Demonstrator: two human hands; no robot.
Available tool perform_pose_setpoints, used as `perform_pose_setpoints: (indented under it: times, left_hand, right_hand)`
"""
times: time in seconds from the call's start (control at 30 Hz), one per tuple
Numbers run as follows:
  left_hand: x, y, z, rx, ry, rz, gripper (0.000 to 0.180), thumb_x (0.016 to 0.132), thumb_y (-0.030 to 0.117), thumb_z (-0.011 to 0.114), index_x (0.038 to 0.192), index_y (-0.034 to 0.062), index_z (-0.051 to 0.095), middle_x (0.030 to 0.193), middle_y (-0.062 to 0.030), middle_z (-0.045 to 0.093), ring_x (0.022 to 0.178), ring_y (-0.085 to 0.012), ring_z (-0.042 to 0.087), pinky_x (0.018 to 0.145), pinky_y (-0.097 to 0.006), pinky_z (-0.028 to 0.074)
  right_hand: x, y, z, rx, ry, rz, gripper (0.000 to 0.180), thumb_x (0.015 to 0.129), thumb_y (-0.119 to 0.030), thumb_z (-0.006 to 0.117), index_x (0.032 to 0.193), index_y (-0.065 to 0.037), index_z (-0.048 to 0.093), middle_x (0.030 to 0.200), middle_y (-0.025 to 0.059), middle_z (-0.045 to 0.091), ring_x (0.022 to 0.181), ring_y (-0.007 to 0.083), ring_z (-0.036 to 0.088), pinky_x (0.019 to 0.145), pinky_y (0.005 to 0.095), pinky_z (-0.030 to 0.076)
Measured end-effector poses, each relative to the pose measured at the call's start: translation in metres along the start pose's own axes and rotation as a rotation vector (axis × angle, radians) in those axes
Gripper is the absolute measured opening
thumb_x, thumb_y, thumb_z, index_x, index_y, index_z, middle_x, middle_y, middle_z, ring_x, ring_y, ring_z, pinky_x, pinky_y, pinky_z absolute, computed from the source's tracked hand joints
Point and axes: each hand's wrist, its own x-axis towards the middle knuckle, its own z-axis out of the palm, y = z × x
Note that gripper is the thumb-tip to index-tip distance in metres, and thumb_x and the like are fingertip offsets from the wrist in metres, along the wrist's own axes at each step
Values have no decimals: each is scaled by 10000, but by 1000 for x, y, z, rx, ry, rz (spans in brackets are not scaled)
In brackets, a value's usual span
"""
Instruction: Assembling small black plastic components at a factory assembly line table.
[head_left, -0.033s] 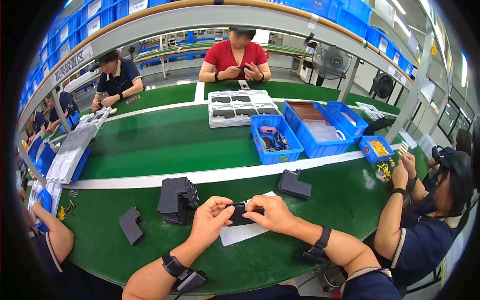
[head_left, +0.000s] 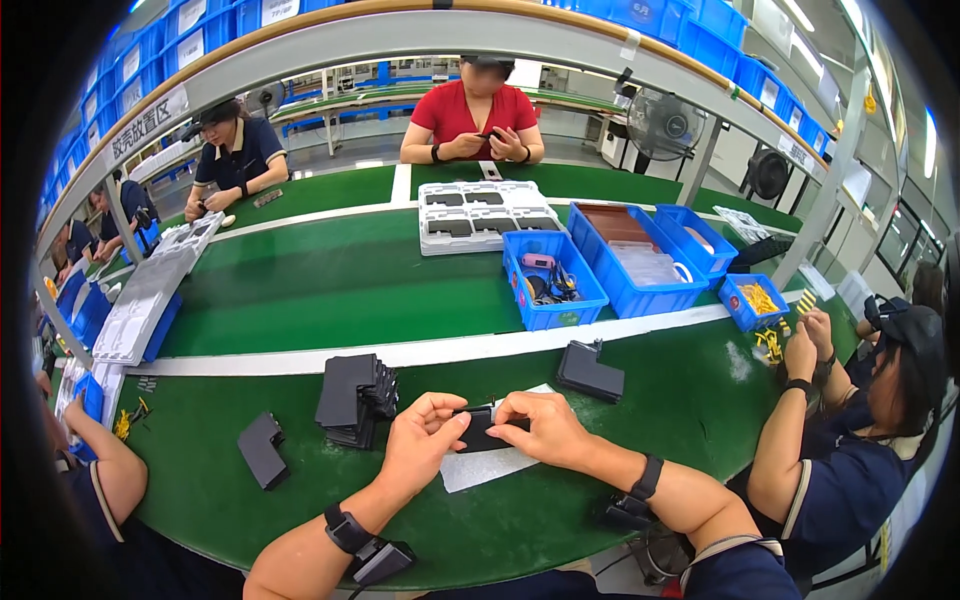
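I held a small black plastic part (head_left: 487,430) between both hands, just above a white sheet (head_left: 490,465) lying on the green worktop (head_left: 300,290). My left hand (head_left: 418,448) had its fingers (head_left: 452,424) closed on the part's left end, thumb and forefinger pinching it; my right hand (head_left: 545,428) gripped the right end the same way. The part looked stiff and light, a thin moulded piece, smooth enough to slip, so I judged the short ends the best hold, pinched across the flat faces and not squeezed hard.

Just left of my left fingers stood a stack of black parts (head_left: 352,400), and further left a single black angled piece (head_left: 263,450) lay apart. Beyond my right fingers sat another black part (head_left: 590,372).

Farther off, past the white stripe, stood a blue bin with small tools (head_left: 552,280), a larger blue bin (head_left: 640,260) beside it, and a grey moulded tray (head_left: 485,215). A small blue bin of yellow pieces (head_left: 757,300) lay off to the right.
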Motion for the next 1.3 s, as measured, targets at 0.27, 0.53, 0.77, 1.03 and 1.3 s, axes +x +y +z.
perform_pose_setpoints:
  times: [0.27,0.53,0.77,1.03,1.3]
  left_hand:
    - [-1,1,0,20,-17,-13,156,884,108,633,1012,20,609,866,-16,634,769,-59,595,624,-212,526]
    - [-2,2,3,8,-17,3,163,877,108,649,997,1,623,876,-41,653,766,-66,606,659,-228,528]
    - [-8,-1,5,1,-58,48,137,854,43,660,981,3,625,910,-63,662,818,-91,627,704,-253,560]
    - [-7,1,5,24,-38,47,167,866,84,654,988,-27,629,901,-73,660,805,-94,627,703,-246,547]
    - [-4,10,3,-43,-46,-34,180,911,81,546,1022,-32,631,948,-58,636,849,-101,611,743,-277,566]
  right_hand:
    - [0,0,0,139,-28,263,181,811,-124,724,815,2,595,731,42,640,668,75,596,595,238,493]
    - [0,-2,1,266,33,247,281,820,-139,718,1035,12,619,796,37,646,712,73,592,659,234,493]
    - [0,-15,-5,232,35,137,123,825,-89,681,910,0,684,802,67,659,695,121,608,626,268,473]
    - [1,-14,-2,-4,119,-142,90,791,-8,648,880,6,649,789,112,642,683,230,634,602,305,497]
    - [4,-13,-6,-333,168,-387,187,680,86,628,837,-13,647,800,75,647,672,238,597,565,334,437]
